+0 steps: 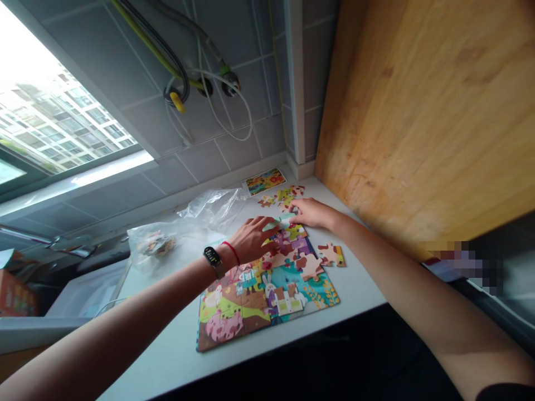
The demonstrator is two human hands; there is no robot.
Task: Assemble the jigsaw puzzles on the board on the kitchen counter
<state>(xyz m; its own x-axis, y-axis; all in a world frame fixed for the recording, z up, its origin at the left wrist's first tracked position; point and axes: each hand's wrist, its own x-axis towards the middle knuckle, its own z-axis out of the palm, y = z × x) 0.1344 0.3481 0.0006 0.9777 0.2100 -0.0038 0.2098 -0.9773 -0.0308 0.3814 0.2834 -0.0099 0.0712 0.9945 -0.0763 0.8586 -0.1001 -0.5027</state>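
A colourful jigsaw puzzle [251,312] with farm animals lies partly assembled on the white counter. My left hand [253,238] rests over its upper part, fingers spread, touching the pieces beneath. At the puzzle's far right corner, my right hand [311,213] has thumb and fingers curled around the edge of a pale green puzzle piece [286,219]; the fingers partly cover it. A few joined brown-and-cream pieces [332,255] sit apart just right of the puzzle. Beyond the right hand, several loose pieces [285,195] are gathered near a small picture card [264,181].
A clear plastic bag [154,242] with pieces inside lies left of the puzzle on the counter [167,334]. A wooden panel [418,122] rises at the right. Cables and a hose [217,55] hang on the tiled wall. An orange box [16,287] stands far left.
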